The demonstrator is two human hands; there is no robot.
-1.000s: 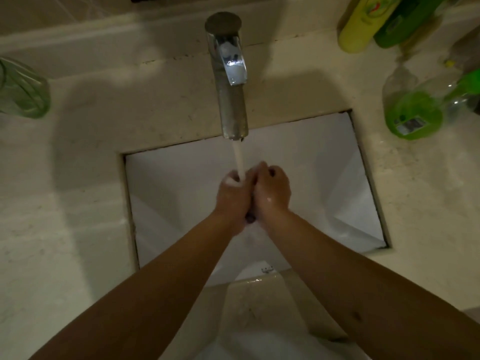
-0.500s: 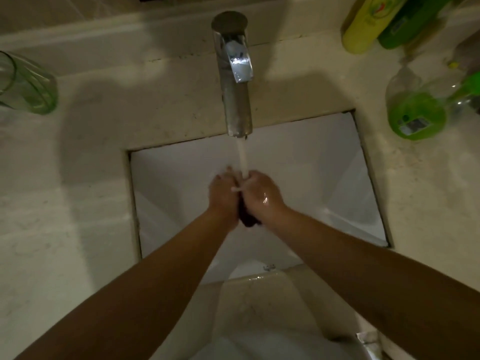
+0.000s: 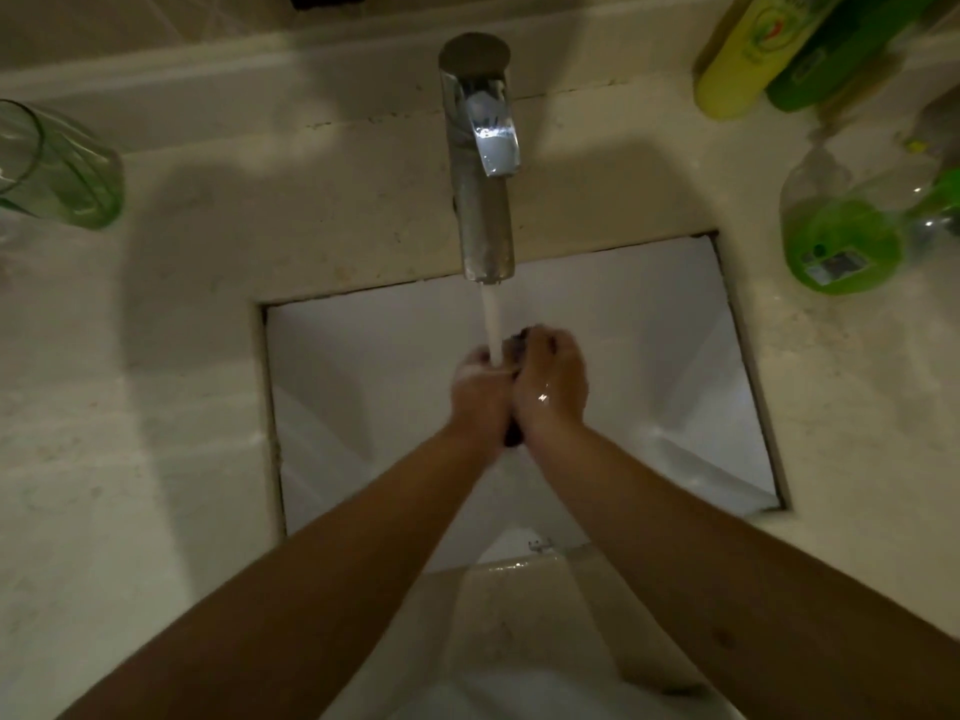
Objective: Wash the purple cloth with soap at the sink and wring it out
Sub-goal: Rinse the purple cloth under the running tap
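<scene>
My left hand [image 3: 480,402] and my right hand [image 3: 553,387] are pressed together over the white sink [image 3: 363,407], both clenched around the dark purple cloth [image 3: 514,436]. Only small bits of the cloth show, at the top between the fingers and below the palms. A stream of water [image 3: 491,324] runs from the metal tap [image 3: 483,163] onto my left hand's knuckles. Both hands look wet.
A green glass [image 3: 57,168] lies on the beige counter [image 3: 130,407] at the left. Right of the sink stand a clear bottle with green liquid [image 3: 841,236], a yellow bottle [image 3: 748,54] and a green bottle [image 3: 841,49].
My hands stay clasped on the cloth under the stream and shift slightly against each other. The view has moved a little.
</scene>
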